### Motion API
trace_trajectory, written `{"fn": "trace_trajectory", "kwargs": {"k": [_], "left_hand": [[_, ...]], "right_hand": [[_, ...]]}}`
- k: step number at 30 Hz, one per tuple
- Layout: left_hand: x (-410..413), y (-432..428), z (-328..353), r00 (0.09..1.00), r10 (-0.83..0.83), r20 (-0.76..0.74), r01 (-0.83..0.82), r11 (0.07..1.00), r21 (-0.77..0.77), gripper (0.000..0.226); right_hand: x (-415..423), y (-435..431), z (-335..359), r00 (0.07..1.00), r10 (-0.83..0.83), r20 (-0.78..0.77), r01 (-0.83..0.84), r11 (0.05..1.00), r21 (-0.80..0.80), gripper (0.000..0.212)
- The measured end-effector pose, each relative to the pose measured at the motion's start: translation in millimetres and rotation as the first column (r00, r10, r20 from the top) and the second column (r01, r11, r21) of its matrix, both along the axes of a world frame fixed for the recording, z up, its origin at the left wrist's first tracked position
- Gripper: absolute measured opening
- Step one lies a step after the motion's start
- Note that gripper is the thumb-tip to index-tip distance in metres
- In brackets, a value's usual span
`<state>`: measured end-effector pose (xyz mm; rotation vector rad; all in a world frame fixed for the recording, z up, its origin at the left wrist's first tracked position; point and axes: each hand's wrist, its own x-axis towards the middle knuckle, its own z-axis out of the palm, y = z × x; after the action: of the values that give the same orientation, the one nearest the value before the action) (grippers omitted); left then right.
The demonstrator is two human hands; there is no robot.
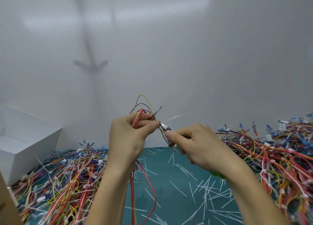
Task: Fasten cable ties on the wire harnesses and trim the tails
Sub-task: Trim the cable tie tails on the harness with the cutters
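The wire harness [141, 116] under work is being held up in mid-air, just below frame centre and above the far edge of the green mat [162, 157]. Its red, yellow and black leads are hanging down toward 6 o'clock. A cable tie is fastened on it, and the tie tail [177, 116] is projecting toward 2 o'clock, not yet cut.

The left hand [128, 136] is gripping the bundle with its fingers curled round the wires and its thumb pressing beside the tie. The right hand [198, 145], at 4 o'clock of the harness, is wrapping its fingers round the cutters [165, 128]. The tool's nose is meeting the root of the tail; whether the blades are biting cannot be told.

Judgement: fastening is done on this piece and trimming is in hand.

Outward, many cut tails [203, 191] are lying on the mat between 5 and 6 o'clock. Harness piles are lying at 8 o'clock [67, 174] and 3 o'clock [271, 157], and both are showing white ties. The number awaiting work cannot be told. A white box [25, 143] is standing at 9 o'clock.
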<state>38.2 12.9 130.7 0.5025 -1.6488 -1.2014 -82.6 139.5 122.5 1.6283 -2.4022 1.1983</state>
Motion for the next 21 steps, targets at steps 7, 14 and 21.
{"fn": "trace_trajectory", "kwargs": {"k": [7,14,21], "left_hand": [[1.9,1.0,2.1,1.0,0.008,-0.016,-0.009,0.999,-0.042,0.019],[3.7,-0.8,4.2,0.999,0.001,-0.048,-0.005,0.997,-0.081,0.021],[3.3,-4.9,3.3,0.999,0.013,-0.031,-0.016,0.996,-0.082,0.02]], "right_hand": [[0.2,0.3,1.9,1.0,0.001,-0.022,-0.001,1.0,-0.02,0.058],[5.6,1.9,4.6,1.0,0.001,-0.021,-0.001,0.999,-0.035,0.065],[13.1,-0.6,4.3,1.0,0.01,0.025,-0.008,0.998,-0.056,0.061]]}}
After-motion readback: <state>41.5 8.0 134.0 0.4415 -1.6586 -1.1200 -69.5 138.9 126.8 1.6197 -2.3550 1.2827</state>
